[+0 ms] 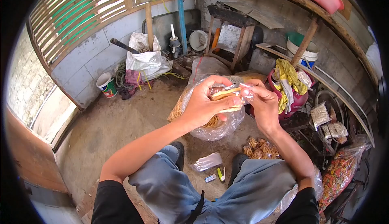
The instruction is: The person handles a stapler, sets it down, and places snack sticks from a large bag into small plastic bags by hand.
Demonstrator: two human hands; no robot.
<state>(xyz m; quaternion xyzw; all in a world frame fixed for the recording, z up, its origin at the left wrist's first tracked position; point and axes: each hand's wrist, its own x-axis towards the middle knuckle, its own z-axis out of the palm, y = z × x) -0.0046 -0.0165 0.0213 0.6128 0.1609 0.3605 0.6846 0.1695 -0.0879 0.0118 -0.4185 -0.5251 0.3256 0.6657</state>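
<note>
At the left of the frame, a small white bucket with a coloured label stands on the floor, near the wall. To the right of it, in the upper left part, there is a white sack, from which a wooden handle rises.

Near the centre of the frame is the left hand. Its grip is closed around a small clear packet, in which pale yellow sticks are visible. Below this hand, a large clear bag with brownish sticks inside rests on the floor. In the lower centre, a stack of flat clear bags lies between the person's feet, and just below it are a small blue and white box and a green stapler.

Right of centre, the right hand has its grip pinched on the plastic end of the same packet. Under the right forearm, a pile of filled packets lies on the floor. Farther right stands a pink tub with a yellow cloth over it. At the lower right edge leans a long clear bag of colourful pieces.
</note>
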